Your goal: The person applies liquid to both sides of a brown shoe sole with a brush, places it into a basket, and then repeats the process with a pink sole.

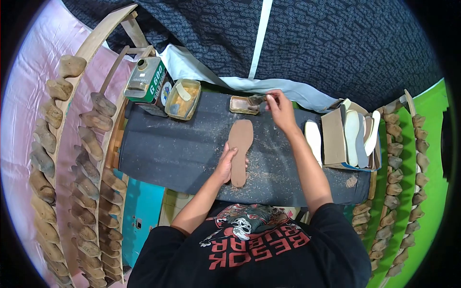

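Observation:
A brown insole [241, 144] is gripped at its narrow middle by my left hand [227, 161], thumb on top and fingertips showing at the far edge. It lies lengthwise over the dark work table, toe end pointing away from me. My right hand [279, 108] is farther back, closed on the handle of a dark brush [257, 100]. The brush's tip overlaps a small rectangular tub [238, 107] with light contents near the back edge. What the tub holds is too small to name.
On the left stand a green-and-white G 600 can [144, 81] and a plastic container [191, 105] with tools in it. A white insole [313, 139] lies right, beside a cardboard box [333, 138] of insoles. Wooden shoe lasts [43, 185] fill side racks. Shavings litter the dark tabletop [153, 144].

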`<state>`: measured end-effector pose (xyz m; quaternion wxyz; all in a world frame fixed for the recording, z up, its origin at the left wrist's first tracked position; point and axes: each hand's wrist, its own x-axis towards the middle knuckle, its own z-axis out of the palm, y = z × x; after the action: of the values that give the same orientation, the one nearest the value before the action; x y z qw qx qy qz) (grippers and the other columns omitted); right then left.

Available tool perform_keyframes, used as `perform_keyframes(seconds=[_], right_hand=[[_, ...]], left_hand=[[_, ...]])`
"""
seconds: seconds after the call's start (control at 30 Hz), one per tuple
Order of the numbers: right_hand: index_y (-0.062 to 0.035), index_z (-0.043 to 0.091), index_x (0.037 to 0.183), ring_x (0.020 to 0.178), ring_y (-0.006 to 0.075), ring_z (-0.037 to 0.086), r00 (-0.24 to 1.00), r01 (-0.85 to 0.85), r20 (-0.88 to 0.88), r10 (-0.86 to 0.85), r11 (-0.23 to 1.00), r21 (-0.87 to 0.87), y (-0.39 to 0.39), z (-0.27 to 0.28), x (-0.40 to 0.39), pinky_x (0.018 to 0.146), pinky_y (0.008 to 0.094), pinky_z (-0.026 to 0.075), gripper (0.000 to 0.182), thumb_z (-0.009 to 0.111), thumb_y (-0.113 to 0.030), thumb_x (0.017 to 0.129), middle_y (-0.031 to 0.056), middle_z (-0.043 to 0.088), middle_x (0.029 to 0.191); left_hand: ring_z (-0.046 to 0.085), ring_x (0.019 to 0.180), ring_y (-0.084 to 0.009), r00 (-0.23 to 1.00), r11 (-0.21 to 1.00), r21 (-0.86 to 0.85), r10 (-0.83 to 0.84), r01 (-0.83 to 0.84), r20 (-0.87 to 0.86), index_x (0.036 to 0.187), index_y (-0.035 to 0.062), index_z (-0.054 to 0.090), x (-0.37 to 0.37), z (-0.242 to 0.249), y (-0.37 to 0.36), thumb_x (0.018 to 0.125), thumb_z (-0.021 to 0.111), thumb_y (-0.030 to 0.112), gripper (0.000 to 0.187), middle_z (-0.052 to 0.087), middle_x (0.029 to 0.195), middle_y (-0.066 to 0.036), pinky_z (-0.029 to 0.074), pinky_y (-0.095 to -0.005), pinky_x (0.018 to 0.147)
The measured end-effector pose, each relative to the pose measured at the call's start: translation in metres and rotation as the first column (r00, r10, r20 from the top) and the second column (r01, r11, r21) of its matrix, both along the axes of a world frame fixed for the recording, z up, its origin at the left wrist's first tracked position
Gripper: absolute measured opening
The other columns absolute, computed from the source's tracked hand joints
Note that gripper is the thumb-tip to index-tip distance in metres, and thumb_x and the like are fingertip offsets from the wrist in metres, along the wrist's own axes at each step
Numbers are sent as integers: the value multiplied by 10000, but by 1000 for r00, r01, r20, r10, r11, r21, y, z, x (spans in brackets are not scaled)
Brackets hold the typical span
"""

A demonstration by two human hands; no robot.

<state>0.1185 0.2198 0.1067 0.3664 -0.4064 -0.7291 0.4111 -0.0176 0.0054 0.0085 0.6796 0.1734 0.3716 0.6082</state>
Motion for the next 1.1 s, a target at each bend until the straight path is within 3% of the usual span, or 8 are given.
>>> perform_keyframes(seconds=[0.13, 0.2, 0.3, 0.53, 0.7, 0.87, 0.93, 1.1], right_hand=[[-5, 607, 1122, 684, 108, 635, 997, 5, -76, -2, 999, 35, -29, 16, 18, 660, 281, 520, 160, 574, -118, 1013, 62, 672, 812], [-5, 605, 1115, 728, 159, 664, 1000, -4, -8, 5, 997, 75, -48, 33, 23, 680, 312, 531, 152, 595, -101, 997, 103, 683, 867], [-5, 608, 1102, 831, 325, 670, 983, -136, 167, 74, 909, 395, -69, 48, 27, 738, 404, 539, 184, 650, -52, 929, 178, 642, 945], [-22, 594, 1075, 770, 290, 646, 926, -346, 296, 234, 840, 417, -98, 63, 39, 694, 374, 528, 204, 656, 17, 885, 151, 622, 934], [4, 579, 1076, 699, 213, 607, 990, -50, 140, -4, 923, 381, -73, 65, 48, 661, 324, 508, 121, 603, -47, 968, 132, 620, 828], [-2, 575, 1069, 695, 319, 674, 990, -107, 131, 52, 884, 455, -88, 59, 36, 633, 396, 538, 150, 619, -95, 959, 193, 647, 842], [-7, 576, 1063, 697, 337, 678, 981, -156, 161, 111, 941, 299, -104, 62, 31, 635, 402, 545, 154, 628, -101, 953, 191, 651, 829], [7, 581, 1014, 638, 186, 640, 998, 36, 37, -54, 926, 375, -83, 63, 36, 595, 320, 508, 112, 626, -74, 952, 147, 642, 782]], left_hand=[[657, 852, -199, 1000, 998, 61, 8, -8, -2, 1466, 184, 295, -6, 11, 13, 1035, 427, 370, 488, 574, 1139, -96, 574, -350, 711], [657, 848, -199, 1000, 995, 96, -8, 8, -4, 1479, 189, 287, -6, 12, 18, 1042, 396, 404, 499, 578, 1144, -93, 575, -350, 707], [656, 837, -202, 996, 989, 132, -73, 67, 44, 1509, 199, 259, -2, 14, 25, 1046, 341, 458, 537, 586, 1165, -92, 579, -356, 694], [659, 828, -203, 999, 988, 152, -42, 43, -8, 1562, 212, 202, 9, 18, 29, 1040, 324, 425, 576, 595, 1210, -106, 582, -356, 684], [655, 825, -197, 996, 981, 176, -82, 85, -26, 1605, 212, 167, 18, 20, 28, 1025, 313, 381, 621, 602, 1203, -110, 570, -335, 691], [651, 817, -195, 998, 982, 176, -61, 66, -35, 1604, 211, 171, 22, 19, 28, 1026, 309, 392, 621, 590, 1243, -100, 568, -336, 692], [650, 815, -193, 999, 984, 175, -38, 42, -29, 1603, 208, 175, 20, 20, 27, 1027, 312, 397, 621, 584, 1259, -97, 567, -335, 692], [655, 826, -193, 998, 982, 184, -45, 51, -38, 1614, 216, 151, 14, 21, 24, 1039, 329, 402, 631, 578, 1283, -93, 568, -329, 698]])
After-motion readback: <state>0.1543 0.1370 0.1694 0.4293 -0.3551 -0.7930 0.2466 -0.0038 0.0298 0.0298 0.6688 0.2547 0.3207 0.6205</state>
